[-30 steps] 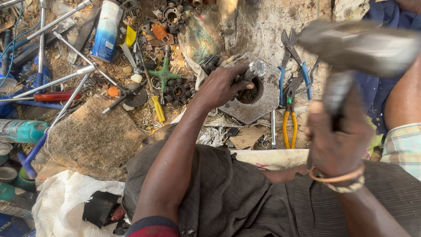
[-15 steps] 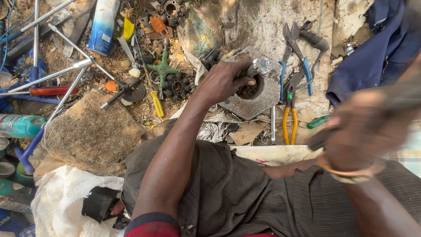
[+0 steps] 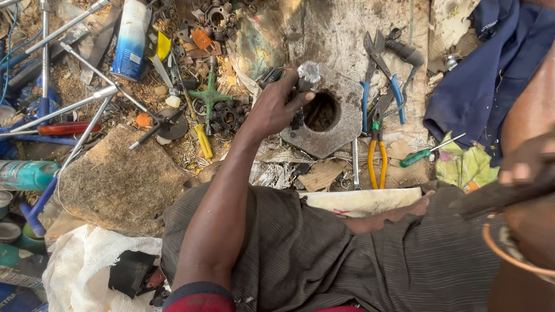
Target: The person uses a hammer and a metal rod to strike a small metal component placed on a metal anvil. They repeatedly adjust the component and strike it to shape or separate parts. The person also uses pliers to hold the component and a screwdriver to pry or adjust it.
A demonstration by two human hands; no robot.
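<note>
My left hand (image 3: pixel 276 108) is closed around a small metal part (image 3: pixel 308 74) with a shiny top. It holds the part upright at the edge of the round hole in a thick grey steel plate (image 3: pixel 346 92) lying on the ground. My right hand (image 3: pixel 527 166) is at the right edge of the view, blurred. It grips the dark handle of a hammer (image 3: pixel 494 195), whose head is out of view. A bangle circles that wrist. My lap, in dark striped cloth, fills the lower view.
Blue-handled pliers (image 3: pixel 394 88), yellow-handled pliers (image 3: pixel 376 157) and a green screwdriver (image 3: pixel 424 153) lie right of the plate. To its left lie a green cross-shaped part (image 3: pixel 209 96), a spray can (image 3: pixel 130 39), long steel wrenches (image 3: pixel 87 99) and a flat stone (image 3: pixel 118 182). Blue cloth (image 3: pixel 485 81) lies far right.
My right hand has come down with the hammer from high at the upper right to the lower right edge. My left hand has stayed on the part at the plate's hole.
</note>
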